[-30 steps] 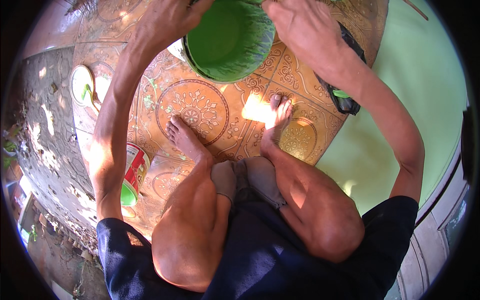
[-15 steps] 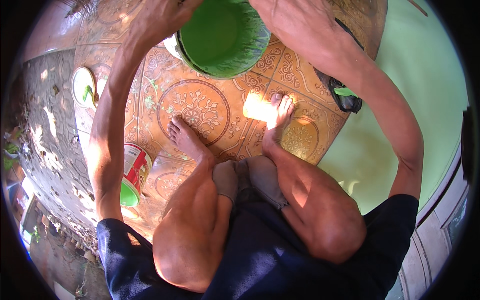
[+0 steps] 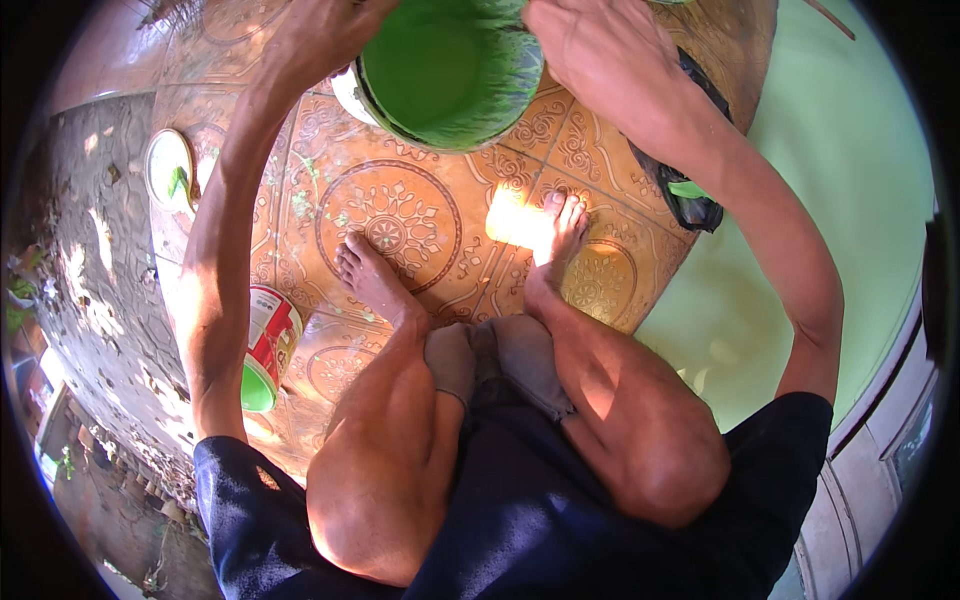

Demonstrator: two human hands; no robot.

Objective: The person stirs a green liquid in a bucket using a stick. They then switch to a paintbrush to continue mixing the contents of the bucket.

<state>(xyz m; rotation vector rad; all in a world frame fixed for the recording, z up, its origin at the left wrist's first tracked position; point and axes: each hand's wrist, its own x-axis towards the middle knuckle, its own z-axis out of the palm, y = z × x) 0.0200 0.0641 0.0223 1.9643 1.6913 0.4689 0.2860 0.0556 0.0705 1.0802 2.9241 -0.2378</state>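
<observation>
Within the floor's [image 3: 455,265] right edge, my left hand [image 3: 330,25] and right hand [image 3: 600,45] flank the bucket [image 3: 515,88], grips unclear. Keep it steady.

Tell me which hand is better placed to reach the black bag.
Likely the right hand: it is on the same side of the bucket as the black bag, while the left hand is opposite.

1. One left hand [image 3: 338,30], one right hand [image 3: 600,38], so two total
2. Two bare feet [image 3: 376,277] [image 3: 558,240]
3. Just one big bucket [image 3: 512,80]
4. One smaller red-and-white tub [image 3: 270,340]
5. One black plastic bag [image 3: 697,212], far as I can tell
6. One brown stick [image 3: 830,18]
</observation>
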